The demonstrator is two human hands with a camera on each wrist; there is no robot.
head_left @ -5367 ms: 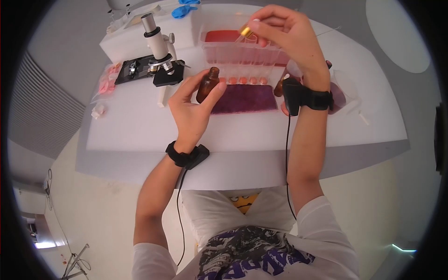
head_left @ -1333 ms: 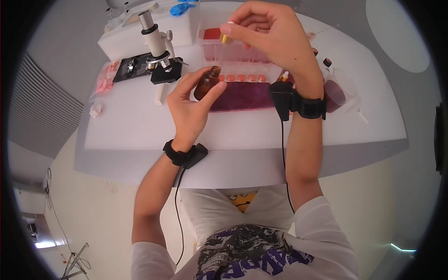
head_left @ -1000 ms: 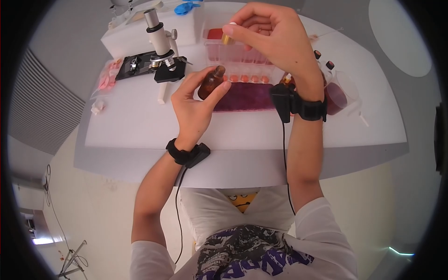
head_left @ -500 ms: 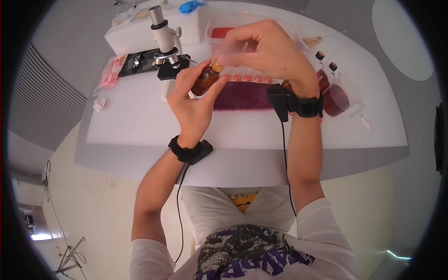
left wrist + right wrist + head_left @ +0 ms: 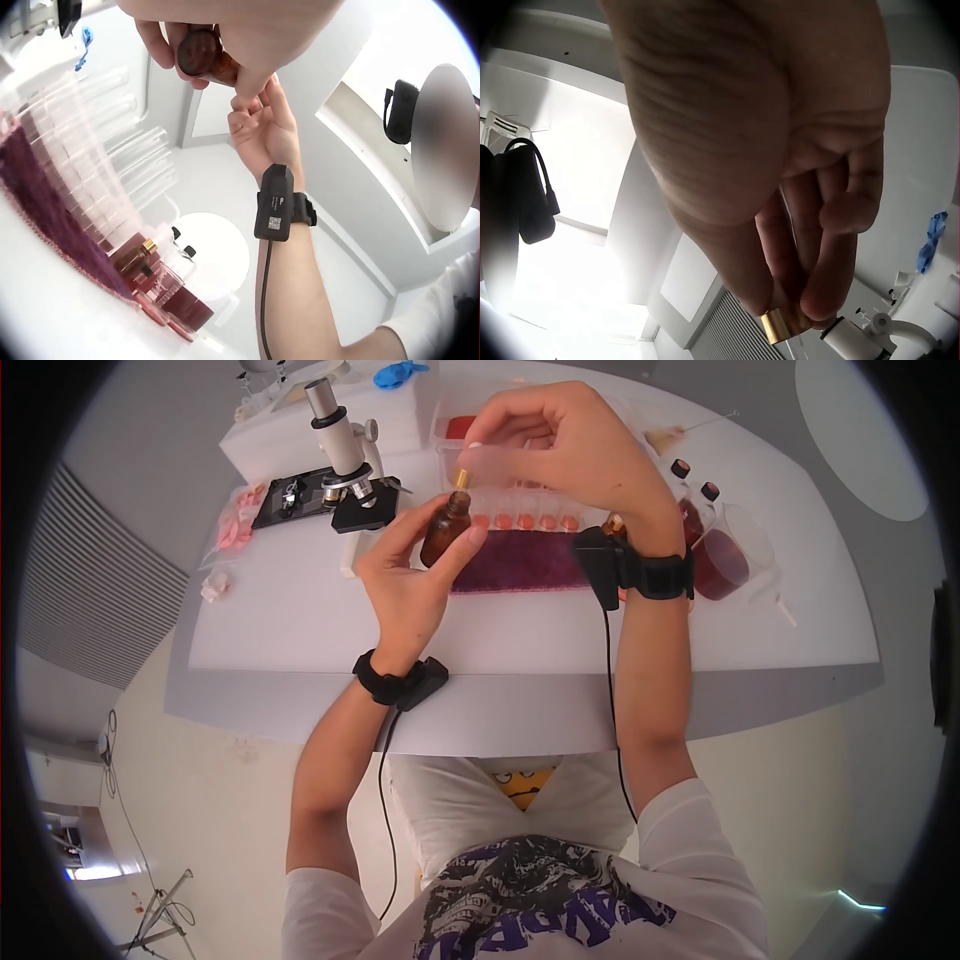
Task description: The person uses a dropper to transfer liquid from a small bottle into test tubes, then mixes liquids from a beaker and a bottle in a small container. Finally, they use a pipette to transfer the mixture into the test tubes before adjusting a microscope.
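two hands work above the white bench point(image 5: 270, 630). the left hand point(image 5: 410, 585) holds a brown glass bottle point(image 5: 444, 542) up off the surface, its grip closed around the sides with the thumb opposite the fingers; the bottle leans a little, mouth uncapped. the right hand point(image 5: 575, 455) comes in from above, its grip pinching a gold dropper cap point(image 5: 461, 479) between thumb and forefinger, just over that mouth; whether the dropper's tip sits inside the neck i cannot tell. behind the bottle lie a purple mat point(image 5: 525, 563) and a row of clear tubes point(image 5: 524, 521). a microscope point(image 5: 340, 445) stands to the left, a beaker point(image 5: 722, 565) of dark red liquid to the right.
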